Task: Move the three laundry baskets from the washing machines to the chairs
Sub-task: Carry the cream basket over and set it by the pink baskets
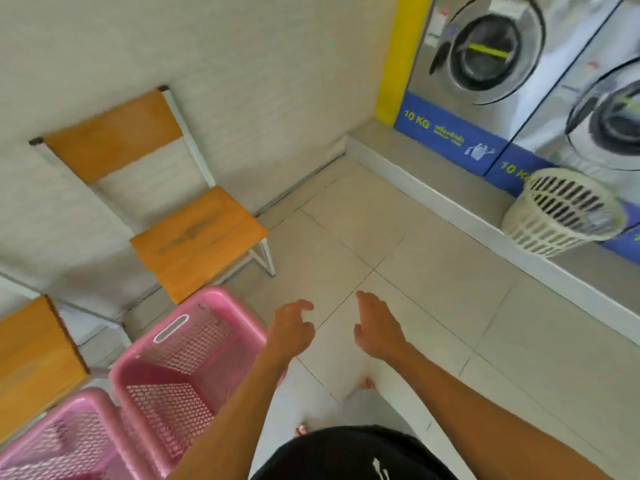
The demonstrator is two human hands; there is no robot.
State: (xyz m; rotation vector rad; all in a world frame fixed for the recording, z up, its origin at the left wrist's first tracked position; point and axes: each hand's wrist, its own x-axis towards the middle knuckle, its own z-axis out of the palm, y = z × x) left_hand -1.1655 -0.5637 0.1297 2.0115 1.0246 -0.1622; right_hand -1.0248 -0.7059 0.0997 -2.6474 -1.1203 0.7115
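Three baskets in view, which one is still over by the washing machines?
The white round basket, sitting on the ledge against the washing machines. The two pink rectangular baskets are already on the floor beside the chairs.

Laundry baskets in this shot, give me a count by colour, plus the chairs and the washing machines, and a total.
Pink laundry baskets: 2, one on the floor by the chairs, one at the lower left edge
White laundry basket: 1, on the ledge by the washing machines
Chairs: 2
Washing machines: 2
Total: 7
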